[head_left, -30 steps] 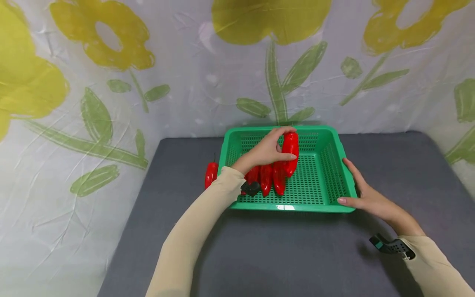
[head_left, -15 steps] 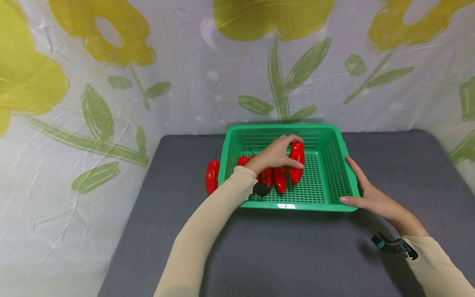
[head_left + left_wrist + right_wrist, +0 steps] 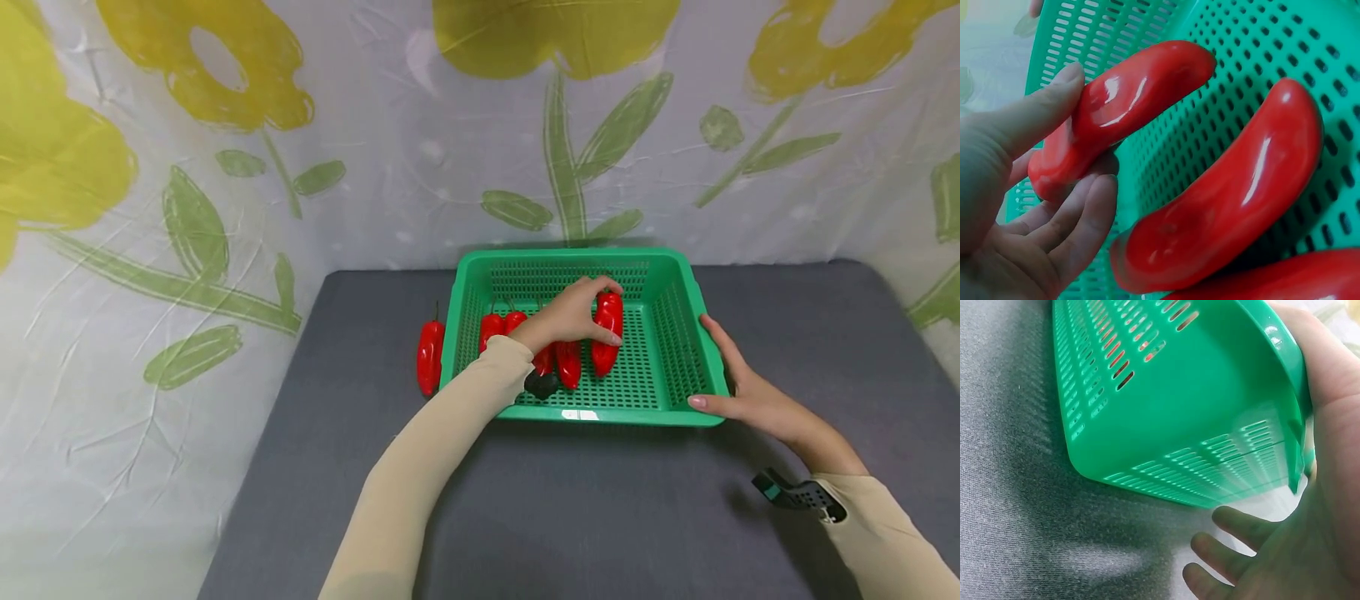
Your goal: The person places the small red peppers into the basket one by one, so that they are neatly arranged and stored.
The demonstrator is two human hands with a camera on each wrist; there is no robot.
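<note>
My left hand (image 3: 573,310) pinches a glossy long red pepper (image 3: 606,333) between thumb and fingers, inside the green perforated basket (image 3: 592,415). In the left wrist view, the thumb lies along one side of the held pepper (image 3: 1141,87), with the fingers underneath. Another red pepper (image 3: 1229,194) lies beside it on the basket floor. My right hand (image 3: 738,392) rests at the basket's right end, thumb on the front corner. From the right wrist view, several fingers (image 3: 1216,553) extend outside the basket, apart from its wall (image 3: 1147,412).
Several more red peppers (image 3: 567,364) lie side by side in the basket's left half, partly hidden by the left arm. One red pepper (image 3: 430,357) is on the grey tabletop (image 3: 600,508), just left of the basket. A flower-patterned cloth (image 3: 405,167) hangs behind.
My left hand has moved right and lower into the basket with the pepper, placing it beside the row. The right hand has stayed at the basket's right end.
</note>
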